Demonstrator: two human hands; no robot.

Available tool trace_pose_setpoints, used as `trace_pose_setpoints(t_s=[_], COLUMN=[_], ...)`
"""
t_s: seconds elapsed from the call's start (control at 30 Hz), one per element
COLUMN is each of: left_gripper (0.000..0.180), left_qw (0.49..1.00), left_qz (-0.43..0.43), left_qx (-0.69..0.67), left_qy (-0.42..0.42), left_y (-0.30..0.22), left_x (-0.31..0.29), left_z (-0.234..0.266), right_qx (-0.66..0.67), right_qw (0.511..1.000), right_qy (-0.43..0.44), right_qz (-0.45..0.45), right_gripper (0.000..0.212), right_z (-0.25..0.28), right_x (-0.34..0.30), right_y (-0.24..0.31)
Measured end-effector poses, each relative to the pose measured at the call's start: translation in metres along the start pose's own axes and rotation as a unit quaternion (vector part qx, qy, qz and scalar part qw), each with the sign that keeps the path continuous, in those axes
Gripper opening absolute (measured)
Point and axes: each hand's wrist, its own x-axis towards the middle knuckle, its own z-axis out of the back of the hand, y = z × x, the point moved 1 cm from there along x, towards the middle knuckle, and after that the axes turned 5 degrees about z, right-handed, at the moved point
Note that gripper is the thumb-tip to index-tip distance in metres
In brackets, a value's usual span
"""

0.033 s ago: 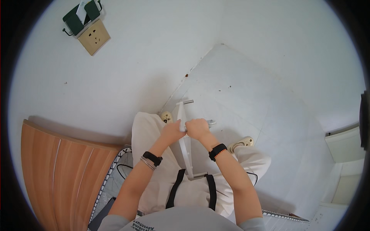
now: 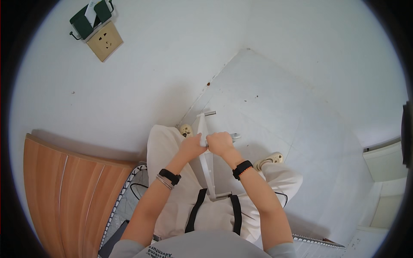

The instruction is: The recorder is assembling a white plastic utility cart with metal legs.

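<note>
A narrow white frame stands on edge between my legs, with a metal rod sticking out to the right at its far end and another rod at its near end. My left hand is closed at the frame's middle, fingers curled around its edge. Close beside it, my right hand is closed too. A pale grey rounded piece shows past the right hand's far side; my fingers hide how it joins on. A little grey-white part shows between the two hands.
Left of me stands a curved wood-grain board near the white wall. A beige socket plate and a dark green holder are on that wall. White drawers stand at the right. My shoes rest on the pale tiled floor.
</note>
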Motion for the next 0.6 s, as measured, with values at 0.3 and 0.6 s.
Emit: trace_pose_setpoints(t_s=[0.3,0.6], left_gripper=[0.068,0.067], left_qw=[1.0,1.0], left_qz=[0.015,-0.003], left_qx=[-0.015,-0.01], left_qy=[0.013,-0.026], left_y=[0.003,0.002], left_x=[-0.003,-0.006], left_z=[0.008,-0.005], right_qx=[-0.038,-0.017], right_qw=[0.988,0.998], right_qy=[-0.145,-0.042], right_qz=[0.027,0.038], right_gripper=[0.004,0.01], right_z=[-0.021,-0.011], right_x=[0.003,0.005], right_y=[0.004,-0.003])
